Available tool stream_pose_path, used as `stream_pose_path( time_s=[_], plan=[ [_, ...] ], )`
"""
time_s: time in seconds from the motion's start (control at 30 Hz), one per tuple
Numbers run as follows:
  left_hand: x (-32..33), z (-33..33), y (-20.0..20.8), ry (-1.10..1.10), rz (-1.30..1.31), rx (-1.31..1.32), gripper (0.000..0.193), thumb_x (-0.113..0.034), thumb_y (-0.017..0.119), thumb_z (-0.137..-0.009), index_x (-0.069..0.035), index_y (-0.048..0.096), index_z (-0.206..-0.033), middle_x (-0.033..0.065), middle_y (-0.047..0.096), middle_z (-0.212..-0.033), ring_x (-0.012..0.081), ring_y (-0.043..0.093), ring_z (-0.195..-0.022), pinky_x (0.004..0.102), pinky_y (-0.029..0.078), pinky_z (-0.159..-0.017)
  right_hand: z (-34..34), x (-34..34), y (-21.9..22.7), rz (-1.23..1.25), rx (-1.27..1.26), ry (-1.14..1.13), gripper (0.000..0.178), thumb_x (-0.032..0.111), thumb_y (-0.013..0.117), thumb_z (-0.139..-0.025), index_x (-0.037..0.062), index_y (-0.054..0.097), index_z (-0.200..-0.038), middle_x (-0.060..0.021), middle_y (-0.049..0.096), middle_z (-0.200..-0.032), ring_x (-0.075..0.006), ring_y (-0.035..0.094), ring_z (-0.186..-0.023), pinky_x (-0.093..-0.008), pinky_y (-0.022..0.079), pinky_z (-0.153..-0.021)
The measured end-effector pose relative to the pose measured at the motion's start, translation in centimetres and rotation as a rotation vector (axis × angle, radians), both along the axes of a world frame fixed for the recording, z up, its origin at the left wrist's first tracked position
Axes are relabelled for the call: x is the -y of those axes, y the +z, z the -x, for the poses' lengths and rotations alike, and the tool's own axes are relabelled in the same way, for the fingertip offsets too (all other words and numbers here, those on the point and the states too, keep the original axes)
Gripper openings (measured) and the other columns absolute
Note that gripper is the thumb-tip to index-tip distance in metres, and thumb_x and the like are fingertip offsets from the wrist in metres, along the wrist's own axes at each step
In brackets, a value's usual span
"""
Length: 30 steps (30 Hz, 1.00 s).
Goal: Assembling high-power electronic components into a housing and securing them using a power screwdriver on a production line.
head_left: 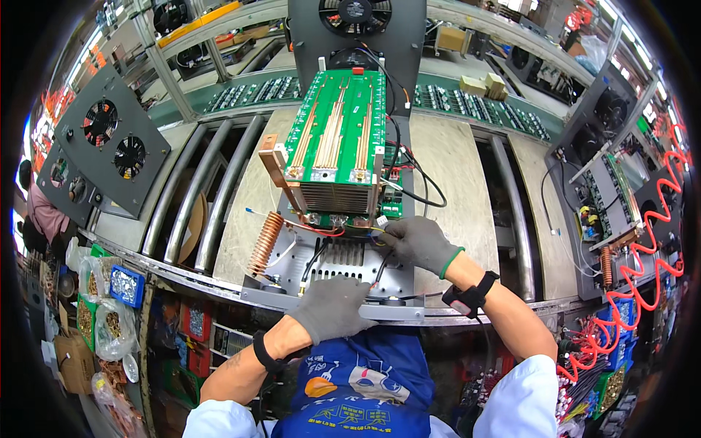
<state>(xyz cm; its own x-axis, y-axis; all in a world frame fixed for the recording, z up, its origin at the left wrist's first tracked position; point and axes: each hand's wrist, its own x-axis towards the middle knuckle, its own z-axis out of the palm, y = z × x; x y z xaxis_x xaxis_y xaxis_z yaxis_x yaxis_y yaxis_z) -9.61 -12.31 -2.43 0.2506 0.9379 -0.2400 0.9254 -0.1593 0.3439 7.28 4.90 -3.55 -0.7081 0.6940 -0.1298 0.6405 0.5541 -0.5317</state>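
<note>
A metal chassis [343, 252] lies in front of me, open at the top. On it sits a power module with a green circuit board [337, 128] over a finned heat sink [334, 197]. My gloved right hand [420, 244] pinches thin wires at the module's near right corner, close to a small white connector [382, 220]. My gloved left hand [332, 310] rests over the chassis's near edge, thumb and fingers apart; some fingertips are hidden. A copper coil [266, 243] stands left of it, beside black cables [314, 264].
Steel rollers [232, 193] and wooden boards [456, 182] form the line. Panels with fans [102, 124] stand at left. At right are another chassis [610, 197] and a red coiled air hose [650, 248]. Parts bins [127, 286] hang below. Circuit boards [255, 95] lie behind.
</note>
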Motion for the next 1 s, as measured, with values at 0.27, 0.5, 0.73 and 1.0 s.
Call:
stream_pose_path(
  time_s=[0.27, 0.5, 0.73, 1.0],
  plan=[
    [0.0, -0.1, 0.0, -0.021, -0.025, -0.018, 0.055, -0.044, 0.080, -0.078, -0.006, 0.069, -0.116, 0.0165, 0.072, -0.098, 0.0357, 0.070, -0.095, 0.0471, 0.056, -0.085, 0.8, 0.0, -1.0, -0.549, 0.234, 0.424, 0.014, 0.025, 0.070, -0.087, 0.0116, 0.068, -0.089, -0.0087, 0.069, -0.087, -0.0316, 0.071, -0.082, -0.0460, 0.056, -0.065],
    [0.0, -0.3, 0.5, 0.007, -0.018, -0.012, 0.055, -0.051, 0.077, -0.080, -0.005, 0.069, -0.110, 0.0167, 0.072, -0.101, 0.0360, 0.070, -0.097, 0.0472, 0.056, -0.085, 0.1, 0.3, -1.2, -0.561, 0.030, 0.554, 0.014, 0.019, 0.070, -0.082, 0.0048, 0.069, -0.084, -0.0100, 0.068, -0.093, -0.0290, 0.071, -0.093, -0.0426, 0.060, -0.074],
    [-0.1, -0.3, 1.5, -0.019, -0.287, -0.008, 0.088, -0.055, 0.083, -0.071, -0.002, 0.054, -0.134, 0.0298, 0.045, -0.147, 0.0447, 0.061, -0.116, 0.0488, 0.054, -0.096, 1.6, 0.1, -2.3, -0.613, 0.290, 0.564, 0.012, 0.013, 0.067, -0.081, 0.0059, 0.073, -0.088, -0.0088, 0.070, -0.096, -0.0285, 0.071, -0.097, -0.0412, 0.060, -0.078],
    [-1.1, -0.2, 2.3, -0.064, -0.128, -0.217, 0.097, -0.062, 0.081, -0.069, 0.000, 0.054, -0.139, 0.0349, 0.036, -0.156, 0.0462, 0.059, -0.124, 0.0505, 0.051, -0.103, 1.1, -0.1, -2.6, -0.602, 0.132, 0.519, 0.012, 0.016, 0.066, -0.084, 0.0086, 0.074, -0.084, -0.0092, 0.072, -0.094, -0.0294, 0.070, -0.091, -0.0447, 0.058, -0.073]
  ],
)
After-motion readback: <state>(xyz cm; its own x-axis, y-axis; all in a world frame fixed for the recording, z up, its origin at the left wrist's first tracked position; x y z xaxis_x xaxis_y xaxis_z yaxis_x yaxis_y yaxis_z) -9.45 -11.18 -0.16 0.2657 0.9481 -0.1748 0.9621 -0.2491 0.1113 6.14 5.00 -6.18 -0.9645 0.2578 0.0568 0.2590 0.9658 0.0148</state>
